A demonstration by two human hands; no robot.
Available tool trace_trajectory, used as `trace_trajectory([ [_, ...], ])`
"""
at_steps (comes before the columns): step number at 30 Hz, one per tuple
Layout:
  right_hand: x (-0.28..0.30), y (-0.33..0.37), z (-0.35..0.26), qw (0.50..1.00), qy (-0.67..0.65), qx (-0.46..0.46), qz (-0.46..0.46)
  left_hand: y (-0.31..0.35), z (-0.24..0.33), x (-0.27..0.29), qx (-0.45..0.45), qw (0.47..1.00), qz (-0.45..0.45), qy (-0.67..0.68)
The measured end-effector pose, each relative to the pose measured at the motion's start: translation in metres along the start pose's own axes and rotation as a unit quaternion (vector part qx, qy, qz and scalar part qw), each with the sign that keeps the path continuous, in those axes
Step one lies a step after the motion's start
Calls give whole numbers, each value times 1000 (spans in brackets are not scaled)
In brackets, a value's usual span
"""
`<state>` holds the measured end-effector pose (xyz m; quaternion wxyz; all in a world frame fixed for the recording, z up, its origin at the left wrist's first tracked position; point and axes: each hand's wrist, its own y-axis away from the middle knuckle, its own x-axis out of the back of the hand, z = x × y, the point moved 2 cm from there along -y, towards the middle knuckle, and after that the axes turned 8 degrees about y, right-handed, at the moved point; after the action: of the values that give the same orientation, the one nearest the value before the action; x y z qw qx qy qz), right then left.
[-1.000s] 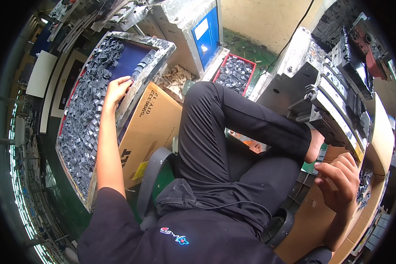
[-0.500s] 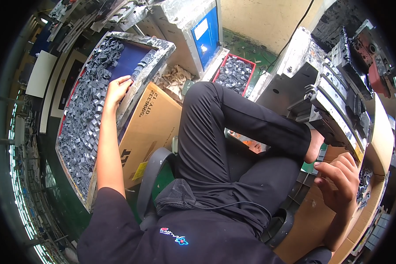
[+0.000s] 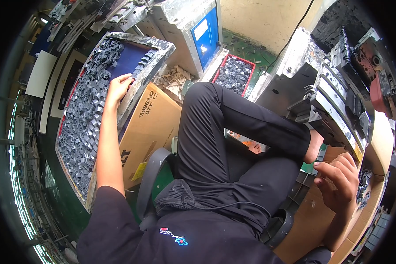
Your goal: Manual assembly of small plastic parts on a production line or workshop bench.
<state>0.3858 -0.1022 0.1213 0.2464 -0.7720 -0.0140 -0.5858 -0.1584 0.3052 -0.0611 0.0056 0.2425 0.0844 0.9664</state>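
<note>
My left hand (image 3: 119, 90) reaches over a large framed tray (image 3: 165, 46) with a blue base. Its thumb and fingers are pinched at the near end of a short row of small grey plastic parts (image 3: 144, 62) along the tray's right side. One part seems to be at the fingertips, mostly hidden by them. Many loose grey parts (image 3: 81, 127) are heaped over the tray's left and lower area. On the right, my right hand (image 3: 339, 179) is raised with half-curled fingers, thumb and forefinger apart, and nothing visible between them. It is nearest an open cardboard box (image 3: 378, 154).
A closed cardboard box (image 3: 149, 123) stands beside the tray. Farther off are a red bin (image 3: 253, 70) of grey parts and a metal cabinet (image 3: 180, 37) with a blue panel. Metal machinery (image 3: 338, 101) stands at right. My legs (image 3: 206, 132) are crossed on an armchair.
My left hand has barely moved at the row, whose parts now look slightly shifted and more spread. A red machine part at far right sits lower. My right hand is still.
</note>
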Motion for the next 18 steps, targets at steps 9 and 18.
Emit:
trace_trajectory([
  [9,-1,-1,0,1000,-3,0,0,-36,-20,6,-96,988,61,-100],
  [18,0,-1,1,1000,3,2,1,-65,15,-19,-101,981,54,-154],
])
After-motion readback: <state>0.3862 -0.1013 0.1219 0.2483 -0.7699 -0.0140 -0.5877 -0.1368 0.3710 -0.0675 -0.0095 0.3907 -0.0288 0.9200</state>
